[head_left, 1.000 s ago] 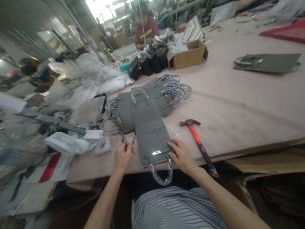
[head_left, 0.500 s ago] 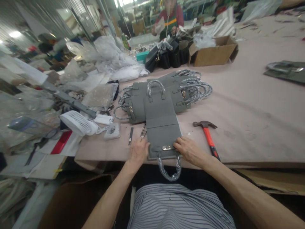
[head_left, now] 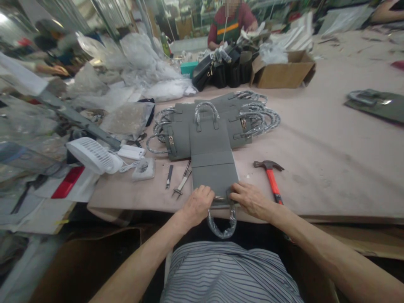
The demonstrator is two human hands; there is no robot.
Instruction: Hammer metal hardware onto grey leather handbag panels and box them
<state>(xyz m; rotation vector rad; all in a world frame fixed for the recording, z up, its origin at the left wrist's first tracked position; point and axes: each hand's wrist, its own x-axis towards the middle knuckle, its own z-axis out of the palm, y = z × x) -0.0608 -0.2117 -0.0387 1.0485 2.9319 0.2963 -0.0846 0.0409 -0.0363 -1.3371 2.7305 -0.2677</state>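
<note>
A flat grey bag panel [head_left: 212, 160] lies unfolded at the near table edge, its plastic-wrapped handle [head_left: 221, 225] hanging over the edge. My left hand [head_left: 198, 204] is curled on the panel's near end, fingers at the metal clasp. My right hand [head_left: 249, 198] presses and pinches the same end from the right. Small metal tweezers [head_left: 182, 184] and a dark pen-like tool [head_left: 169, 175] lie just left of the panel.
A stack of grey bag panels [head_left: 240, 118] with wrapped handles lies behind. A red-handled hammer [head_left: 271, 179] rests to the right. A white fan [head_left: 91, 155], plastic bags and clutter fill the left. Far back, a cardboard box [head_left: 284, 69], black bags and a seated person [head_left: 232, 23].
My left hand let go of the small tools, which now lie on the table, and moved right onto the panel's clasp end. My right hand stayed on the panel.
</note>
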